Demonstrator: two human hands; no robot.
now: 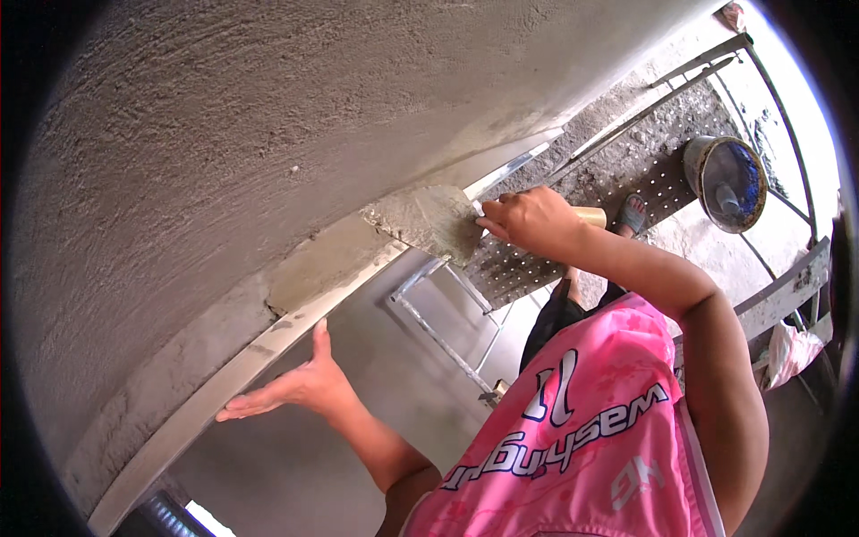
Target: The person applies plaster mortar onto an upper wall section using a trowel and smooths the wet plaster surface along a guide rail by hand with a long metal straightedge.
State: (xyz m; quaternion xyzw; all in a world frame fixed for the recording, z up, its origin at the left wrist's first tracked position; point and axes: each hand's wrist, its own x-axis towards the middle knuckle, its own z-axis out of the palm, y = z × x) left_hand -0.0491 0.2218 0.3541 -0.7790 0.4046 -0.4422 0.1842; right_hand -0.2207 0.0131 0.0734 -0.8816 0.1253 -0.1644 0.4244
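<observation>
My right hand (532, 219) grips a trowel by its light wooden handle (591, 216). The trowel's blade (438, 224) is coated with wet grey mortar and lies against the wall's lower edge. A long straight wooden board (242, 365) runs along that edge, from the lower left up toward the blade. Smoothed mortar (327, 268) fills a strip just above the board. My left hand (300, 380) is open, its fingers stretched along the board's outer side and its thumb pointing up near the board's edge. Whether the palm presses on the board, I cannot tell.
The rough plastered wall (224, 134) takes up the upper left. A perforated metal scaffold platform (510, 268) carries my sandalled foot (633, 215). A mortar-stained bucket (729, 183) stands on the right, near metal scaffold rails (787, 116). A plank (787, 286) and a pale bag (792, 353) are at the far right.
</observation>
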